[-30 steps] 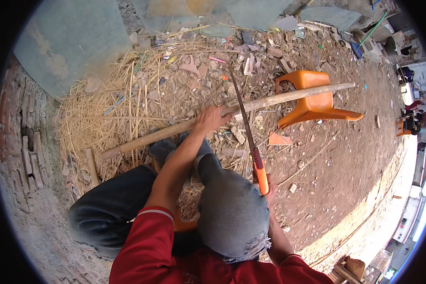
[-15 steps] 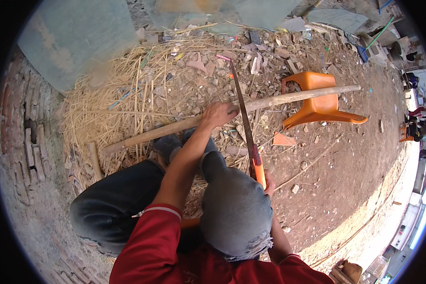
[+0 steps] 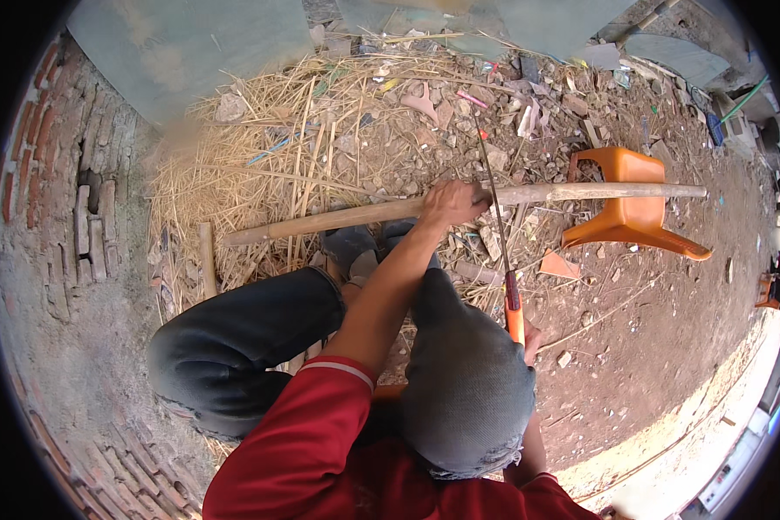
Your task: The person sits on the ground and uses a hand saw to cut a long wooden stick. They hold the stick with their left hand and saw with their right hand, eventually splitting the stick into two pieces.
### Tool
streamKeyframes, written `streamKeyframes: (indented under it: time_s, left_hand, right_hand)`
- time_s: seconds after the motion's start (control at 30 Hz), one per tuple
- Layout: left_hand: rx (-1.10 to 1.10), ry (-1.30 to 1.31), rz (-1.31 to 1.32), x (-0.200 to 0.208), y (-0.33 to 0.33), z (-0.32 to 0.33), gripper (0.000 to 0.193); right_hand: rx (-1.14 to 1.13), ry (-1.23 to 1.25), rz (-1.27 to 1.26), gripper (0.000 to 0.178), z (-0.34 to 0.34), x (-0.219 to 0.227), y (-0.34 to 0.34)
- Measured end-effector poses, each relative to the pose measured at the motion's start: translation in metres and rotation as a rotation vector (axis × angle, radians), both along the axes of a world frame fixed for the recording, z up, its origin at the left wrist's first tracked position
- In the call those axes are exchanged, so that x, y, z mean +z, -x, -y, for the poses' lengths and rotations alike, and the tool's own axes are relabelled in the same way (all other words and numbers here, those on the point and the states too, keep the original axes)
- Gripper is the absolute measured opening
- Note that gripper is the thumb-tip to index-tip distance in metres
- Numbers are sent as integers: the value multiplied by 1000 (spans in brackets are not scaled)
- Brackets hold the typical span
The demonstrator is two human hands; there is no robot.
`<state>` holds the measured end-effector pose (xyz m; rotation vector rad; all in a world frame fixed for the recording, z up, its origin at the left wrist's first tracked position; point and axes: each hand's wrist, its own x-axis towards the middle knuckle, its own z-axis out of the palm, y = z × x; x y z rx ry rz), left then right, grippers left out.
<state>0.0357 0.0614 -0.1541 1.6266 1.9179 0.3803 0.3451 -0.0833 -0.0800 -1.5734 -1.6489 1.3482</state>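
Note:
My left hand (image 3: pixel 453 203) is closed around a long wooden pole (image 3: pixel 321 224), which runs crosswise over my feet. The pole's right part lies across an overturned orange plastic stool (image 3: pixel 637 218). Just to the right of my left hand, the blade of a handsaw (image 3: pixel 500 227) crosses the pole, its narrow edge turned up toward me. My right hand (image 3: pixel 532 340) grips the saw's orange handle beside my right knee. That knee hides part of this hand and its wrist.
Dry straw (image 3: pixel 199 195) and rubble cover the ground ahead. A short wooden piece (image 3: pixel 208 258) stands near my left knee. A worn brick wall (image 3: pixel 87 217) rises at the left, and grey-green panels (image 3: pixel 191 52) lean at the far side.
The whole view has shifted, so everything appears farther right and the pole looks more level. The saw blade has turned from showing its flat side to nearly edge-on. Both hands keep their grips.

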Motion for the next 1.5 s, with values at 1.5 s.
streamKeyframes:
  time_s: [1.5]
  left_hand:
    - [-73,53,53,1,6,-7,50]
  right_hand:
    - [-66,-12,23,11,2,24,18]
